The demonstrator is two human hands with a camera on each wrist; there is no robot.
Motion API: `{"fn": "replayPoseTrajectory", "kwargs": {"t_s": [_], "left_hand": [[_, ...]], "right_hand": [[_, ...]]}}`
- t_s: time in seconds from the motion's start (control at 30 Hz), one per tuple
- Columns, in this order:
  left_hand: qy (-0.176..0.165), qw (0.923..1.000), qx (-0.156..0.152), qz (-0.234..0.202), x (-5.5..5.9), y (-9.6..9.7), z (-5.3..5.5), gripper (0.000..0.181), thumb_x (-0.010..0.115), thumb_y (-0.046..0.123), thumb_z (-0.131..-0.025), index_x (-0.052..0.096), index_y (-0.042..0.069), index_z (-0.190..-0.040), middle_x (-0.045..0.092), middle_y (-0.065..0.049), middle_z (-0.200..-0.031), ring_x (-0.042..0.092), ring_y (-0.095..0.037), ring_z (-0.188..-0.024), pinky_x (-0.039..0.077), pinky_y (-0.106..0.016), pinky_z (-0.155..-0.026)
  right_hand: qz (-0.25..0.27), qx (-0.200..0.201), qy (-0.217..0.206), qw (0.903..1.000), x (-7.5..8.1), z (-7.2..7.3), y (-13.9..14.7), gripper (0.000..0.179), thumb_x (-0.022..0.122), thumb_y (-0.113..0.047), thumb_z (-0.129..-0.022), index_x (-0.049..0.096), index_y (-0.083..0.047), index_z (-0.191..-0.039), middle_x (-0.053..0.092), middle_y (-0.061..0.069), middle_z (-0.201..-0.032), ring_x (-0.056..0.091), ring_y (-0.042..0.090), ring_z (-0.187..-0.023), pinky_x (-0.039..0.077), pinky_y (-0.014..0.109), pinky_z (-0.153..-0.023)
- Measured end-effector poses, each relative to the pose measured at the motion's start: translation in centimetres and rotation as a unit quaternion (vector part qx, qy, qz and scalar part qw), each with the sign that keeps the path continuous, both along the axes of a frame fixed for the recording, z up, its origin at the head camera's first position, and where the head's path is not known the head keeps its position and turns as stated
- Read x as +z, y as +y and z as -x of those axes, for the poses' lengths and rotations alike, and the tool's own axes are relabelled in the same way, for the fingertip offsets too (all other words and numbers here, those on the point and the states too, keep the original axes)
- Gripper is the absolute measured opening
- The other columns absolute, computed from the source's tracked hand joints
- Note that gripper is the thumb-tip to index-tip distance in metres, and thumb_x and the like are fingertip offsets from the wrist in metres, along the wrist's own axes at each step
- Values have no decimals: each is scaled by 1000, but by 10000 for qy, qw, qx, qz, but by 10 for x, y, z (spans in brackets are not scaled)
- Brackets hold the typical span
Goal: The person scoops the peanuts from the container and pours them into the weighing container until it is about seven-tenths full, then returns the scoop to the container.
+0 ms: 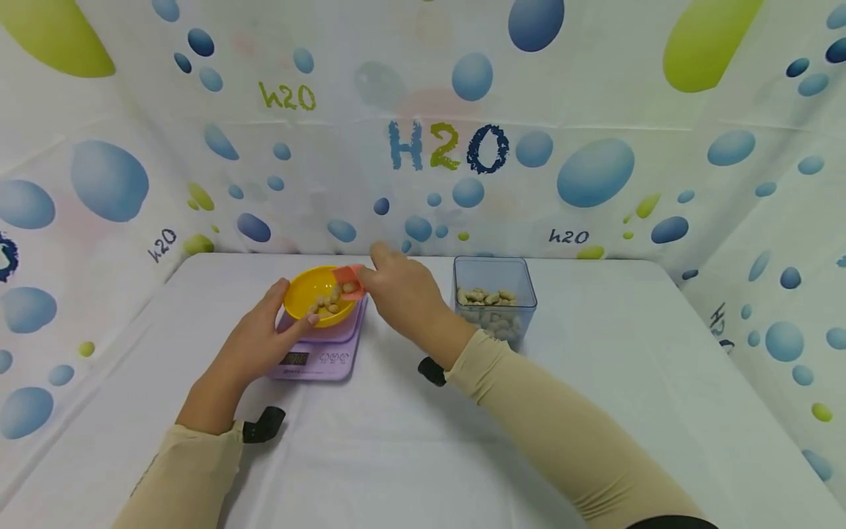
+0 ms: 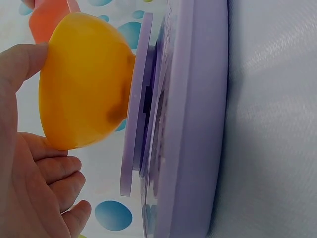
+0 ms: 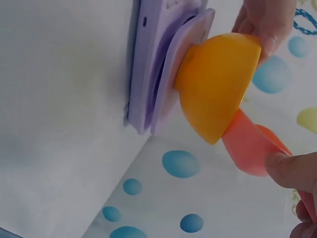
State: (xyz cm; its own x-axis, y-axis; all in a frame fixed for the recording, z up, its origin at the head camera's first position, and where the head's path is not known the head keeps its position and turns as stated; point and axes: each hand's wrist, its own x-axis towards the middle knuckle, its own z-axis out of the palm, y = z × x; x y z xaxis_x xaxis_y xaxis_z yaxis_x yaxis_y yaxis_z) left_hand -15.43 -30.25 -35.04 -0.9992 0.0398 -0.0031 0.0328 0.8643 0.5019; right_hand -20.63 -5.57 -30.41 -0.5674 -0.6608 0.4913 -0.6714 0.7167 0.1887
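Note:
A yellow bowl (image 1: pixel 304 289) with several peanuts (image 1: pixel 324 306) in it stands on the platform of a lilac kitchen scale (image 1: pixel 333 360). My left hand (image 1: pixel 258 339) holds the bowl at its rim, thumb on the near side and forefinger on the far side; the other fingers are loosely bent beside it in the left wrist view. A coral scoop (image 3: pixel 252 148) is gripped by the handle in my right hand (image 1: pixel 411 294). The scoop is tipped at the bowl's right rim, with peanuts at its mouth.
Right of the scale, a clear square container (image 1: pixel 526 317) holds many peanuts (image 1: pixel 489 297), partly behind my right forearm. A white cloth (image 1: pixel 410 470) covers the table. A printed curtain (image 1: pixel 423 73) hangs behind and on both sides. Black camera mounts (image 1: pixel 264 425) sit at my wrists.

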Motion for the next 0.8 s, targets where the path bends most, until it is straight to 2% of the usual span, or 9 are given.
{"fn": "replayPoseTrajectory", "kwargs": {"t_s": [0.13,0.33,0.53,0.8], "left_hand": [[65,10000,-26,4,0,1,-1,99,44,67,-93,2,6,-158,10,-22,-163,18,-48,-146,20,-66,-114],[90,10000,-13,-8,-1,0,-1,98,45,66,-94,2,6,-159,10,-22,-163,18,-48,-146,19,-66,-114],[63,10000,-10,-23,0,-1,0,98,45,66,-93,2,7,-159,10,-22,-164,17,-48,-146,19,-67,-114],[17,10000,-6,17,0,1,0,99,45,67,-93,1,7,-159,10,-22,-164,17,-49,-146,20,-67,-113]], "right_hand": [[-59,90,395,9992,-1,0,2,25,62,-15,-96,73,-18,-118,61,6,-104,61,15,-72,55,19,-63],[123,146,711,9973,1,1,6,26,59,-14,-97,73,-19,-118,58,4,-92,54,15,-61,47,18,-51],[287,340,637,9970,5,-2,7,24,58,-17,-99,73,-18,-118,57,4,-90,49,13,-60,46,16,-51],[470,278,724,9959,6,-1,9,23,60,-14,-97,75,-18,-114,59,4,-88,52,14,-58,46,18,-49]]}}
